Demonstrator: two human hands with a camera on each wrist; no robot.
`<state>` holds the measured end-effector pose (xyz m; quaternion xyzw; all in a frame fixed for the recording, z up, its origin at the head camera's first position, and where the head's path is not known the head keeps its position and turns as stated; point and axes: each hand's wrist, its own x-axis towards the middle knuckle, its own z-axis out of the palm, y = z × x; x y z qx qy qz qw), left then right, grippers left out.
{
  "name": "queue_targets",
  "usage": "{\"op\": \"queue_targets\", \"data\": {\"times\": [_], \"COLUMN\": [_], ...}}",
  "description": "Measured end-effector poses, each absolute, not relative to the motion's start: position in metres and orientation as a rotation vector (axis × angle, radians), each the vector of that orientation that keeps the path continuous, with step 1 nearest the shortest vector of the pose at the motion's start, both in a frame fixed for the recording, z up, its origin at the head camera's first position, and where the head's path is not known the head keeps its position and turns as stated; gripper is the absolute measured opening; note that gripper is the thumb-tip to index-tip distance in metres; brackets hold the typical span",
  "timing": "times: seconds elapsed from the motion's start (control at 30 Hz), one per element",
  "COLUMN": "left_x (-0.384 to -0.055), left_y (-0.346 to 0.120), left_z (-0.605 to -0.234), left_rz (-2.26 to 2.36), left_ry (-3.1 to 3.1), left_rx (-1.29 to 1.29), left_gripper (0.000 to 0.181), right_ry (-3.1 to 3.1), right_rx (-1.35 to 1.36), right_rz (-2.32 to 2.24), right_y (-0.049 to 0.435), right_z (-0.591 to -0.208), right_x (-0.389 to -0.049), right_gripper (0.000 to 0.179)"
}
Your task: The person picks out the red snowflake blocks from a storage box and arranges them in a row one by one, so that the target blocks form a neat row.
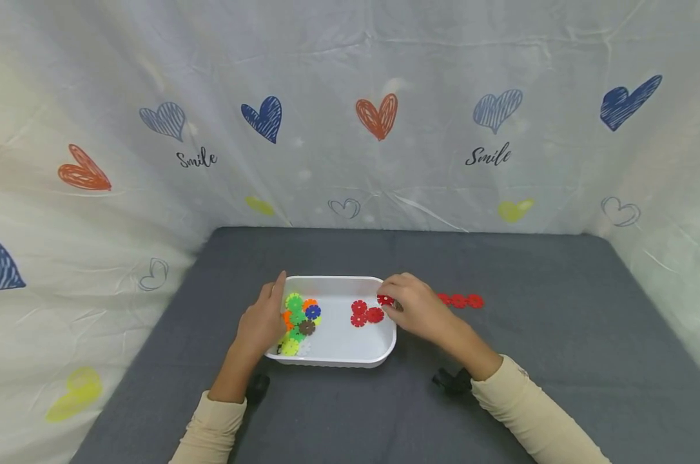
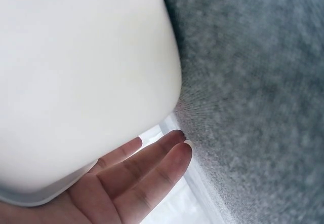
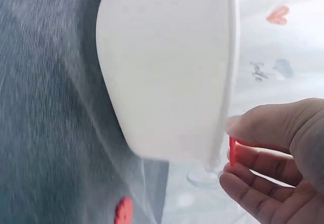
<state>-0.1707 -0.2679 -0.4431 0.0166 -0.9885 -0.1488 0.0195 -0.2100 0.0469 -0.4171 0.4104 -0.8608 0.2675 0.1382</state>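
Note:
A white rectangular tray (image 1: 335, 351) stands on the grey cloth. At its left end, my left hand (image 1: 263, 320) touches the rim; in the left wrist view its fingers (image 2: 152, 181) extend loosely beside the outer wall, and the thumb is hidden. My right hand (image 1: 416, 306) is over the tray's right rim and pinches a red notched plastic disc (image 3: 232, 151) between thumb and fingers. Inside the tray, several red discs (image 1: 359, 307) lie at the right, and several green, yellow, orange, blue and brown discs (image 1: 296, 317) lie at the left, partly behind my left hand.
Right of the tray, a row of red discs (image 1: 459, 301) lies on the grey cloth (image 1: 535, 270), partly hidden by my right hand. Dark objects (image 1: 451, 380) show near both wrists. A white curtain (image 1: 327, 167) with printed hearts hangs behind and at the sides.

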Motion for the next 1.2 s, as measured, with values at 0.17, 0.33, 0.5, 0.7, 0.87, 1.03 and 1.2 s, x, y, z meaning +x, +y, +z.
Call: {"op": "queue_targets", "data": {"times": [0.17,0.33,0.5,0.7,0.87,1.03,1.2], "left_x": [-0.171,-0.17,-0.17,-0.17,-0.17,-0.17,-0.17], "left_y": [-0.269,-0.27,-0.27,-0.269,-0.268,-0.268,-0.268], "left_z": [-0.444,-0.443,-0.442,-0.441,-0.44,-0.44,-0.442], "left_rz": [-0.46,-0.461,-0.452,-0.451,-0.452,-0.445,-0.445], "left_ry": [-3.065,-3.059,-3.058,-3.062,-3.062,-3.053,-3.064], "left_rx": [0.061,0.054,0.052,0.062,0.065,0.052,0.053], "left_gripper": [0.087,0.087,0.086,0.087,0.086,0.086,0.085], "right_ry": [-2.484,-2.514,-2.559,-2.614,-2.713,-2.827,-2.895], "right_rx": [1.148,1.108,1.059,1.005,0.947,0.859,0.799], "right_rz": [0.745,0.725,0.705,0.691,0.688,0.657,0.621], "right_y": [0.062,0.078,0.096,0.122,0.15,0.178,0.197], "right_z": [-0.416,-0.42,-0.43,-0.438,-0.439,-0.441,-0.444], "right_x": [-0.214,-0.217,-0.221,-0.224,-0.228,-0.235,-0.241], "right_gripper": [0.025,0.024,0.025,0.024,0.026,0.028,0.029]}}
